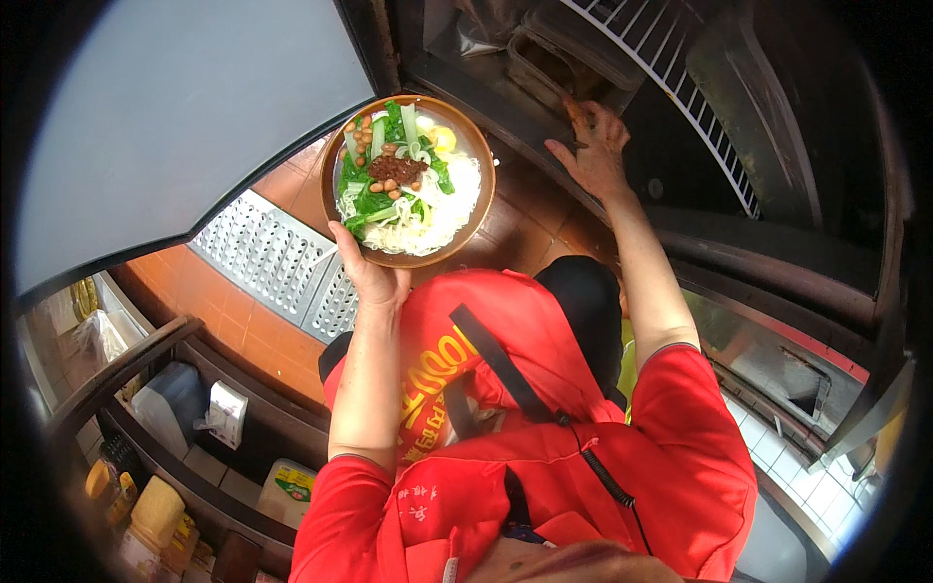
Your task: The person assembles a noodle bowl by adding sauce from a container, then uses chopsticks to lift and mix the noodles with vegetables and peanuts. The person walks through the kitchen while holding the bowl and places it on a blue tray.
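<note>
My left hand (370, 273) grips the near-left rim of a round brown bowl (489, 185), with the thumb over the edge. Noodles (453, 199), leafy greens (372, 202), peanuts (360, 146), a dark red sauce (398, 171) and a piece of egg (443, 139) fill it. My right hand (597, 155) reaches into a dark open cabinet, its thumb and fingers apart. One finger points at the edge of a clear plastic container (556, 68); whether it touches I cannot tell. What lies inside the container is dim.
A pale door panel (194, 117) stands open at the left. White wire rack bars (680, 87) run along the cabinet's right side. Below lie a perforated metal plate (262, 251) and red-brown floor tiles (219, 296). A dark shelf (243, 379) at lower left holds bottles and packages.
</note>
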Demonstrator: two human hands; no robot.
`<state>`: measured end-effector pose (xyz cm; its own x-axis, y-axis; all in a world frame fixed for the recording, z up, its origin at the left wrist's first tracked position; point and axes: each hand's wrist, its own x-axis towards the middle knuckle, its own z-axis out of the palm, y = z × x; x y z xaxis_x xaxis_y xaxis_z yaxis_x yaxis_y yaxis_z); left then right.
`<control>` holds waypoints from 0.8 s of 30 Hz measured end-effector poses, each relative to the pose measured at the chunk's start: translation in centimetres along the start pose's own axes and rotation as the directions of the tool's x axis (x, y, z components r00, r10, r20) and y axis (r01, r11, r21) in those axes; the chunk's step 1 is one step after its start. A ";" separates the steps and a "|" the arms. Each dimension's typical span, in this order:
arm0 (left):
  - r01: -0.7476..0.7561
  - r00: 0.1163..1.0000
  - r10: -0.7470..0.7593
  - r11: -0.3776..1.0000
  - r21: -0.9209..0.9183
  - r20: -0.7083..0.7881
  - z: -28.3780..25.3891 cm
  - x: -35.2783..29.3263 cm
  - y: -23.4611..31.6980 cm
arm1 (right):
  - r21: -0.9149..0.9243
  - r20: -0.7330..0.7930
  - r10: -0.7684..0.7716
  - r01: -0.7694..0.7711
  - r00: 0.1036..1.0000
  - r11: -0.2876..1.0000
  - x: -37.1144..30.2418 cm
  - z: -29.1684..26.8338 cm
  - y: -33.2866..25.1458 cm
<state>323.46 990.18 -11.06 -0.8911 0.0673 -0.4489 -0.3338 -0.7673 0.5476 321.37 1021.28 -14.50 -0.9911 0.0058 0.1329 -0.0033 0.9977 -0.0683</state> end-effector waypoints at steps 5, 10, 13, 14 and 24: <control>-0.013 1.000 0.013 1.000 -0.011 0.018 0.2 -0.5 0.2 | -0.288 0.063 0.038 -0.018 0.997 0.958 3.7 0.7 0.0; -0.012 1.000 0.013 1.000 -0.023 0.028 0.2 -0.3 0.6 | -0.171 0.289 0.280 -0.239 0.915 0.956 6.9 -0.3 0.5; -0.006 1.000 0.007 0.999 -0.043 0.029 -0.2 0.0 0.8 | 0.091 0.222 0.207 -0.232 0.953 0.969 6.5 -1.8 0.8; -0.022 0.999 0.023 0.999 -0.035 0.025 -0.3 0.1 0.9 | 0.097 0.177 0.208 -0.227 0.962 0.969 6.5 -2.0 0.9; -0.018 0.999 0.019 0.999 -0.033 0.026 -0.4 0.1 0.2 | -0.176 -0.078 0.145 -0.157 0.986 0.972 11.5 1.6 7.3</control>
<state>323.49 989.77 -11.30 -0.9048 0.0696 -0.4202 -0.3077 -0.7890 0.5318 309.77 1028.48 -15.08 -0.9676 0.1561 0.1983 0.1760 0.9805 0.0870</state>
